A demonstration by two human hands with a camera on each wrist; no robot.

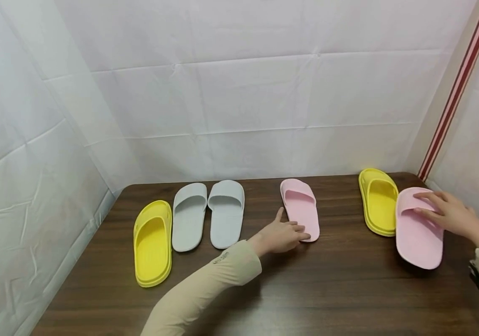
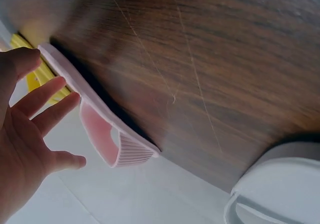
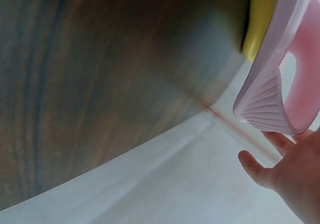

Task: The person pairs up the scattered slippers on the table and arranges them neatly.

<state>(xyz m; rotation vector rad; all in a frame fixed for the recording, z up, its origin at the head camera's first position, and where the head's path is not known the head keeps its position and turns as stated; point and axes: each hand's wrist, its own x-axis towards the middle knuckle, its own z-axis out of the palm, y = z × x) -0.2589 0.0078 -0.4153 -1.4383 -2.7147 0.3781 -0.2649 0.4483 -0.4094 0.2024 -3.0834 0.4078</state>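
Two pink slippers are under the hands. In the head view my left hand (image 1: 283, 234) touches the heel end of one pink slipper (image 1: 306, 214), which lies on the wooden table. Its fingers look loose and spread in the left wrist view. At the right, my right hand (image 1: 454, 214) holds the other pink slipper (image 1: 420, 242) by its strap, with fingers over the top; the thumb's grip is hidden. That slipper is tilted and seems slightly raised. It overlaps the edge of a yellow slipper (image 1: 380, 205).
Left on the table (image 1: 327, 289), another yellow slipper (image 1: 153, 252) lies beside a pair of grey slippers, one grey slipper (image 1: 189, 224) and its mate (image 1: 226, 221). White sheeting (image 1: 256, 93) hangs behind and along both sides.
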